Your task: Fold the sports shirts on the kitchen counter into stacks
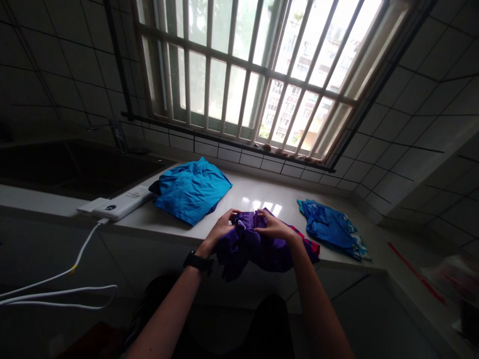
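Note:
Purple shorts [249, 244] with a gathered waistband and a small white bit at the front hang partly over the counter's front edge. My left hand [220, 228] grips the waistband at its left side, thumb and fingers closed on the cloth. On the other side of the waistband, my right hand [276, 227] pinches the fabric. Red patches [310, 245] show at the right end of the purple cloth. To the left lies a heap of bright blue clothing [192, 189], loosely spread with darker cloth under it. A flatter stack of folded blue clothes [331, 227] lies to the right.
A white power bank [125, 203] with a white cable [84, 249] sits near the sink [82, 167]. On the right counter are a red strip [415, 271] and a clear plastic bag [451, 274]. A barred window [247, 70] rises behind the counter [254, 189].

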Available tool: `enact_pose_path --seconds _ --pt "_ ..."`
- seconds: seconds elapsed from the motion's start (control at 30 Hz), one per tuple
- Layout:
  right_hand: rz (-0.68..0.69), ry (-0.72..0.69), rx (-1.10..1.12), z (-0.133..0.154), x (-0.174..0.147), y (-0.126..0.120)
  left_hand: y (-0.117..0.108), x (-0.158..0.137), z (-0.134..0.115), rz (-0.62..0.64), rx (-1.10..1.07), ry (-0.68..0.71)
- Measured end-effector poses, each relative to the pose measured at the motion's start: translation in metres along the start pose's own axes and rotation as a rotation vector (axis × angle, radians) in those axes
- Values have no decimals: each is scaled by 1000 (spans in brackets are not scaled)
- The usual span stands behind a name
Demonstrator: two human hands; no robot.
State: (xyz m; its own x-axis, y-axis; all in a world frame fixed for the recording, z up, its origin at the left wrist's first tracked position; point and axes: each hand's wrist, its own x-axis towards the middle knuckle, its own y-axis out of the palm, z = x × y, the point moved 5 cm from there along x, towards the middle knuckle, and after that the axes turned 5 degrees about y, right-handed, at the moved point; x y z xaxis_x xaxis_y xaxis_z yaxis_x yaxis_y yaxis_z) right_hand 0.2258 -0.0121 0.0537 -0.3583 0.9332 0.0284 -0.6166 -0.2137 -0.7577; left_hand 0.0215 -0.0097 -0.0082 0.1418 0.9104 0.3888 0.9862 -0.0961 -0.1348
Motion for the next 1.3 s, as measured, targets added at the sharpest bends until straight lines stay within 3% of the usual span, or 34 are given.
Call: enact_pose_path --seconds 0.17,0.23,0.33,0.4,0.53,0.57,0.6,0.7,0.77,0.83,0.97,1.03,1.13,1.3 --pt "359 -8 -161 14 -8 24 -1 0 3 -13 2 -21" --pt "397 -7 -132 23 -12 18 -2 0 5 -20 -21 -40" --pt "177 -20 -68 32 -9 -6 -3 2 7 -37 -63 -62" --pt "-95 -14 -33 34 -4 -25 -4 3 9 -61 -89 -78" --pt "-769 78 -4 30 -5 -59 -6 4 6 -83 -97 -84" --pt "-858 92 -18 28 -6 -62 -6 3 3 -71 -81 -71" --pt "-860 84 -41 27 -4 -61 -4 1 1 -45 -56 -61" --pt "-581 63 -156 21 4 -48 4 -3 -7 94 56 -48" --pt "-511 137 -248 13 3 -43 6 -4 -10 113 111 -28" --pt "-545 231 -304 7 -3 -44 3 -3 -11 40 127 -16" --pt "-372 203 -319 10 -9 -40 -6 0 -1 -125 53 -94" --pt "-464 135 -328 18 -14 -46 -8 -1 5 -170 -31 -146" --pt "-756 45 -317 25 -22 -57 -9 -2 11 -200 -128 -196" --pt "-752 72 -376 11 -20 -61 -12 -4 9 -250 -138 -219"
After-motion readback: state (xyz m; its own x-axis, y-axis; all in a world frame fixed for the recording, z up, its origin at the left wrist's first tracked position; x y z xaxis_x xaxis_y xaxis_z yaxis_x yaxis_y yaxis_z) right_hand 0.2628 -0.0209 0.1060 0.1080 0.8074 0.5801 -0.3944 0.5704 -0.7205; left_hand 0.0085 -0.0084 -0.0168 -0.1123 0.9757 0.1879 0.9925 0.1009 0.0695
